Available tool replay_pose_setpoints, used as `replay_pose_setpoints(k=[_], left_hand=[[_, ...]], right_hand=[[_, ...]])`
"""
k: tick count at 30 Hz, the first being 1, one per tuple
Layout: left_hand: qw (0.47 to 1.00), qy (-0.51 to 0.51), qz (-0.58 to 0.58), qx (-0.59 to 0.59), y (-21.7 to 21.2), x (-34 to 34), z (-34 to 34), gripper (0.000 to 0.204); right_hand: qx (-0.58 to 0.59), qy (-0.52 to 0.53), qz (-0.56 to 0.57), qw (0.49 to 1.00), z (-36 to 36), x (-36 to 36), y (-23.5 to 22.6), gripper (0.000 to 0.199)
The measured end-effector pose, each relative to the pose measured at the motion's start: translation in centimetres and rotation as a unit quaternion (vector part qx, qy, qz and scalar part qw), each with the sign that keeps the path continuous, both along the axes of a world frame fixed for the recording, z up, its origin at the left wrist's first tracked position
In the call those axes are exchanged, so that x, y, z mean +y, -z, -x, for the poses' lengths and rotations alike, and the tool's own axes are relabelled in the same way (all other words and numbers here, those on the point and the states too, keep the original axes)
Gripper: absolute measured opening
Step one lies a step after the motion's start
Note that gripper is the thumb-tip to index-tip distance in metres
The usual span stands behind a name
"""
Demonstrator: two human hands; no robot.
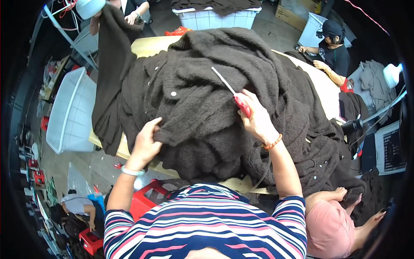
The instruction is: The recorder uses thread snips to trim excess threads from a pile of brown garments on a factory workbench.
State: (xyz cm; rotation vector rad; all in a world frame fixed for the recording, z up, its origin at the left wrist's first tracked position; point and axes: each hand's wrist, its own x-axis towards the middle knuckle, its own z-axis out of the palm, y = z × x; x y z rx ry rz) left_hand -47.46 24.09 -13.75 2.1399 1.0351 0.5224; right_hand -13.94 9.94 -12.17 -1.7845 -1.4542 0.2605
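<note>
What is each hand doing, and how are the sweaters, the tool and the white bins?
Left hand: pinching a fold of a sweater.
Right hand: closed on the tool's red handle.
Tool: held up, thin white tip resting on the pile.
Sweaters: heaped and crumpled on the table.
Left bin: tilted, nothing showing inside.
Far bin: upright, dark knitwear on top.

1. A pale worktop point(148, 45) fills the middle.
2. White plastic crates point(71, 112) stand at the left and far side.
3. Grey floor point(267, 30) holds a cardboard box point(295, 12).
4. Red stools point(144, 200) sit below.
</note>
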Motion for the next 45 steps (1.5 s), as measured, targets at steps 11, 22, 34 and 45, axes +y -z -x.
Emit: replay_pose_setpoints(k=[11, 22, 34, 45], left_hand=[[0.937, 0.205, -0.269, -0.091, -2.9, -1.6, -5.3, 0.034], [0.749, 0.112, 0.546, -0.359, 0.6, 1.4, -5.9, 0.032], [0.788, 0.158, 0.488, -0.34, 2.3, 1.2, -5.3, 0.028], [0.824, 0.202, 0.438, -0.296, 3.6, 1.5, -4.6, 0.028]], right_hand=[[0.001, 0.072, 0.028, 0.997, -1.4, 0.7, -1.4, 0.035], [-0.06, 0.012, 0.172, 0.983, 6.5, -9.8, -6.9, 0.029], [-0.108, 0.055, 0.221, 0.968, 13.8, -10.1, -5.4, 0.027], [-0.114, 0.018, 0.225, 0.968, 14.3, -8.9, -5.6, 0.026]])
